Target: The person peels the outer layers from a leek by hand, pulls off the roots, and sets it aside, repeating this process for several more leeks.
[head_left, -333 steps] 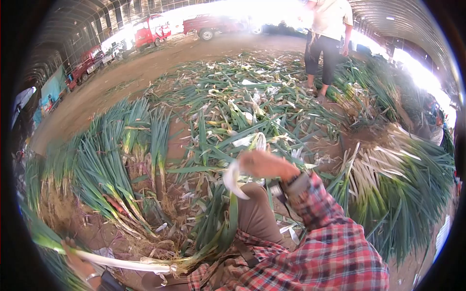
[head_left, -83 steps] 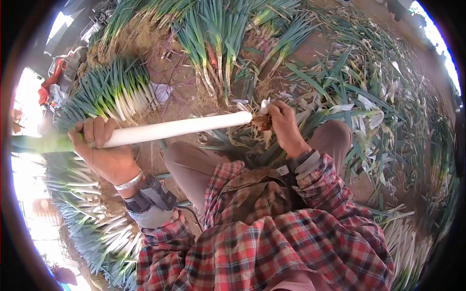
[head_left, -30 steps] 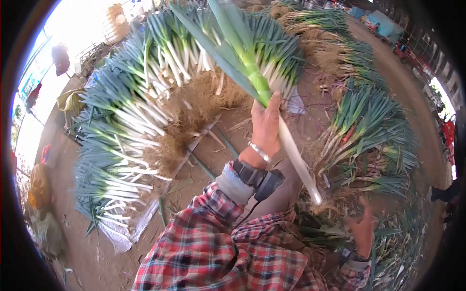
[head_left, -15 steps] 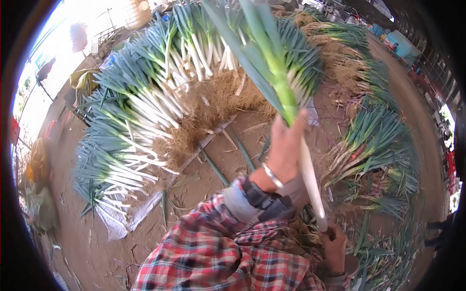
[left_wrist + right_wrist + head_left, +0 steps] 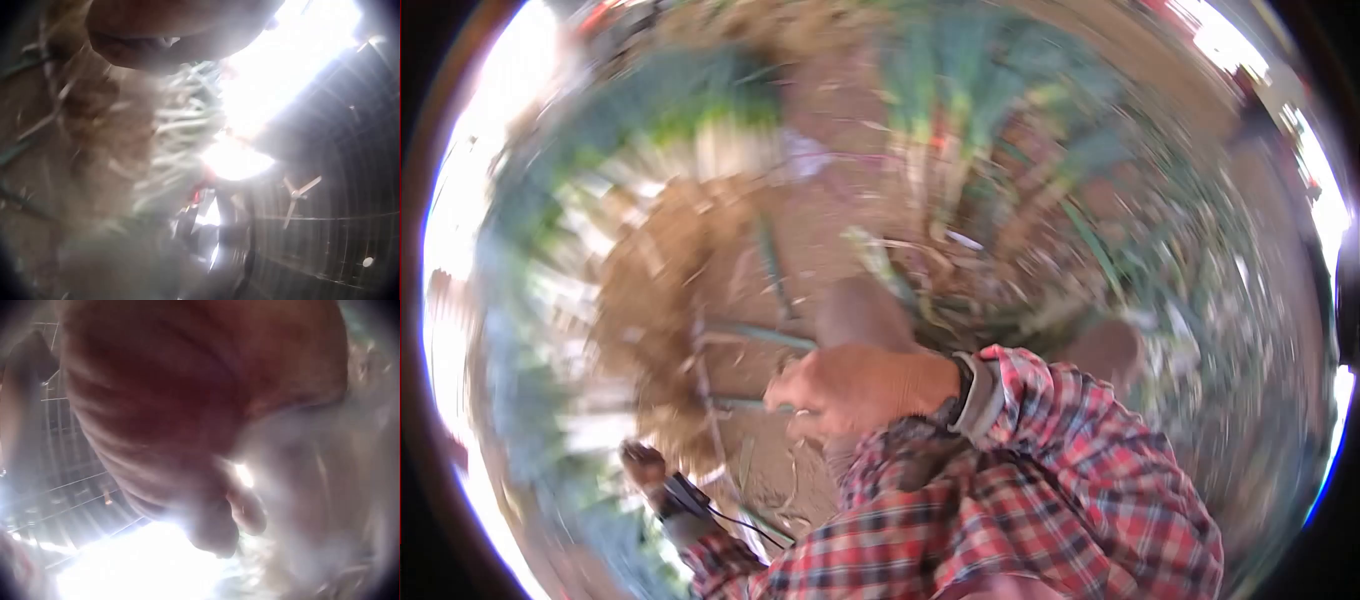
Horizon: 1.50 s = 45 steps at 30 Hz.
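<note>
My left hand [image 5: 645, 468] reaches out to the lower left in the head view, with its fingers bent at the inner edge of a curved row of green onions [image 5: 585, 290]. Motion blurs the row, whose white stalks and brown roots [image 5: 670, 240] face inward. Up close in the left wrist view, the fingers [image 5: 169, 37] look curled, with white stalks [image 5: 187, 119] beyond them; I cannot tell whether they hold a stalk. My right hand [image 5: 865, 392] is in front of my lap, fingers loosely bent, with nothing seen in it. The right wrist view shows its fingers [image 5: 150, 437] bent too.
A bundle of onions with soiled stalks [image 5: 940, 140] lies ahead. Stripped leaves [image 5: 1180, 290] litter the ground at the right. Loose green leaves [image 5: 770, 265] lie between the row and my knee [image 5: 865, 310]. A white scrap [image 5: 805, 155] sits beyond them.
The left hand, which gripped one peeled green onion, has swung over to the row at the left. The right hand has left the stalk's root end and is over my lap. The view has turned.
</note>
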Motion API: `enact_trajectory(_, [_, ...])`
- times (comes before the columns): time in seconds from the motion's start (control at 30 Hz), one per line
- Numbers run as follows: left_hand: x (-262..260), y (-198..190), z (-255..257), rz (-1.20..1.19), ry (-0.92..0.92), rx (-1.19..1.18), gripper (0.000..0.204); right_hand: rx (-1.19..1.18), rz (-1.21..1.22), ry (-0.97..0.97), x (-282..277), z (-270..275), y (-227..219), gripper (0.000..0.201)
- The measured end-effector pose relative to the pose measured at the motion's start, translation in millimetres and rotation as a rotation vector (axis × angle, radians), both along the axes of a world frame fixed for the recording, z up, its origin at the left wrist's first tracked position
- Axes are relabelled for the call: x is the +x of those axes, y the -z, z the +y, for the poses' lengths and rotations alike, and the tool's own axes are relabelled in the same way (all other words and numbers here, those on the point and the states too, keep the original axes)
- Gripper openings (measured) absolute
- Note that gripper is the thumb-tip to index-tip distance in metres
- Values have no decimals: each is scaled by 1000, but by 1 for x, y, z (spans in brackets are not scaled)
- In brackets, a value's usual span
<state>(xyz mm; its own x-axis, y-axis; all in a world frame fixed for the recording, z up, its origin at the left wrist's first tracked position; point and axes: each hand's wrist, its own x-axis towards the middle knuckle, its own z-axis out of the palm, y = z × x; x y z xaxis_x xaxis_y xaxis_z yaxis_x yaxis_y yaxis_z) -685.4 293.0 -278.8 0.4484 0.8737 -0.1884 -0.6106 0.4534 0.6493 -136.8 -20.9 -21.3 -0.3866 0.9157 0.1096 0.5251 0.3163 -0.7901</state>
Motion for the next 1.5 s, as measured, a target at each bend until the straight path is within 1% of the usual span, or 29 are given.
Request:
enact_trajectory(0.03, [55,-2,-8,-177,430,16,18,-14,33,223,31,-15,23,34])
enact_trajectory(0.1, [211,-27,-35,-125,221,-134,19,-63,132,643,81,-51,47,29])
enact_trajectory(0.13, [291,-68,-35,340,-37,-216,15,-107,210,856,100,-70,54,28])
enact_trajectory(0.17, [365,-106,-48,351,52,-54,11,-202,400,980,118,-86,68,24])
enact_trajectory(0.2, [432,-141,-74,361,122,122,7,-234,574,1042,145,-104,107,22])
enact_trajectory(0.3, [586,-200,-124,358,333,241,8,-335,781,1284,179,-137,140,23])
enact_trajectory(0.43, [702,-236,-222,338,574,320,14,-282,1027,1456,274,-166,223,18])
enact_trajectory(0.47, [716,-230,-235,357,588,306,14,-250,1119,1604,298,-171,245,17])
enact_trajectory(0.5, [721,-220,-245,314,723,295,14,-219,1208,1751,323,-173,268,16])
enact_trajectory(0.57, [727,-196,-250,313,867,251,17,-332,1102,1888,379,-167,311,19])
enact_trajectory(0.63, [729,-170,-246,385,881,202,19,-315,576,2008,434,-157,398,33])
enact_trajectory(0.67, [731,-160,-241,463,850,182,20,-349,586,2004,453,-148,412,33])
enact_trajectory(0.73, [735,-142,-232,556,819,157,21,-465,-73,1855,489,-127,424,47])
enact_trajectory(0.77, [736,-134,-228,593,785,83,22,-479,-64,1847,508,-122,436,47])
enact_trajectory(0.83, [746,-124,-226,645,742,5,22,-536,206,1730,532,-115,457,57])
enact_trajectory(0.87, [751,-121,-229,707,717,34,21,-507,271,1694,537,-111,462,42])
enact_trajectory(0.93, [758,-121,-229,772,716,47,18,-540,265,1771,538,-112,471,35])
enact_trajectory(0.97, [763,-120,-229,753,721,51,18,-561,250,1854,538,-115,466,29])
enact_trajectory(1.03, [771,-119,-234,771,740,73,16,-395,530,1782,510,-119,376,20])
enact_trajectory(1.07, [775,-123,-227,696,925,75,15,-332,517,1698,492,-125,339,19])
enact_trajectory(1.1, [787,-125,-228,654,945,90,15,-268,499,1618,470,-131,312,18])
enact_trajectory(1.13, [803,-124,-231,741,1037,116,22,-126,490,1573,447,-139,304,13])
enact_trajectory(1.17, [817,-122,-237,817,1134,156,29,-177,586,1541,424,-143,279,10])
enact_trajectory(1.23, [839,-81,-242,694,1164,288,32,-73,529,1461,386,-145,233,12])
enact_trajectory(1.3, [866,-47,-251,654,1286,238,31,-32,504,1327,363,-142,201,13])
enact_trajectory(1.33, [878,-53,-267,587,1308,278,31,-36,493,1297,353,-141,192,15])
enact_trajectory(1.4, [890,-64,-292,395,1467,-63,29,-60,426,1245,333,-139,186,18])
enact_trajectory(1.47, [883,-39,-308,472,1369,-56,26,-155,357,1152,322,-147,179,22])
enact_trajectory(1.5, [877,-54,-318,492,1373,15,23,-131,331,1148,322,-153,179,22])
